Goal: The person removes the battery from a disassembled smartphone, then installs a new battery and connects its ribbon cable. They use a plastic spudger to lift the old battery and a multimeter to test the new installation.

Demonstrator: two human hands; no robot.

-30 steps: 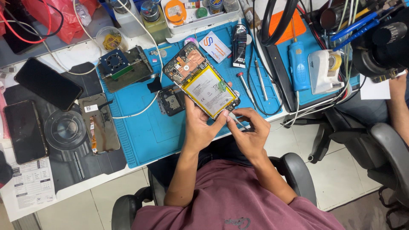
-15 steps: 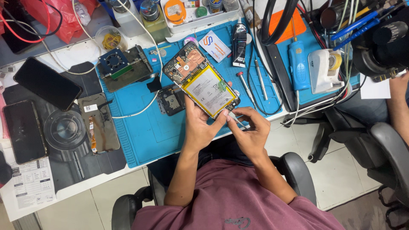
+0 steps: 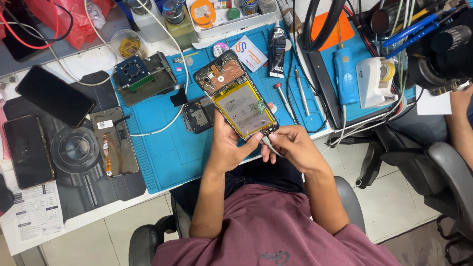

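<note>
Phones lie along the left edge of the bench: a black slab phone (image 3: 55, 102) face down, a second dark phone (image 3: 28, 150) below it, and a detached screen panel with an orange flex strip (image 3: 114, 141) on the grey round-patterned mat (image 3: 74, 148). Next comes the blue silicone work mat (image 3: 167, 148), with a small square fan unit on a metal plate (image 3: 143, 79) at its top left corner and a black plastic inner cover (image 3: 198, 118) near its middle.

The left hand (image 3: 229, 148) cups the opened phone with the yellow battery (image 3: 236, 96) from below, fingers curled around its lower end, which juts over the mat's front edge. The right hand (image 3: 290, 145) pinches a thin metal tool (image 3: 270, 146) just at that lower end, fingertips pressed together.

Judging by the grip, this work goes best with the phone braced firmly and the tool tip kept shallow, well off the battery.

Rightward lie loose screwdrivers (image 3: 286, 101), a blue handheld tool (image 3: 346, 76) and a white box-shaped device (image 3: 377, 81). Cables crowd the right corner; the freest room is the bare mat left of the hands. Another person's arm (image 3: 460, 123) shows at the far right.
</note>
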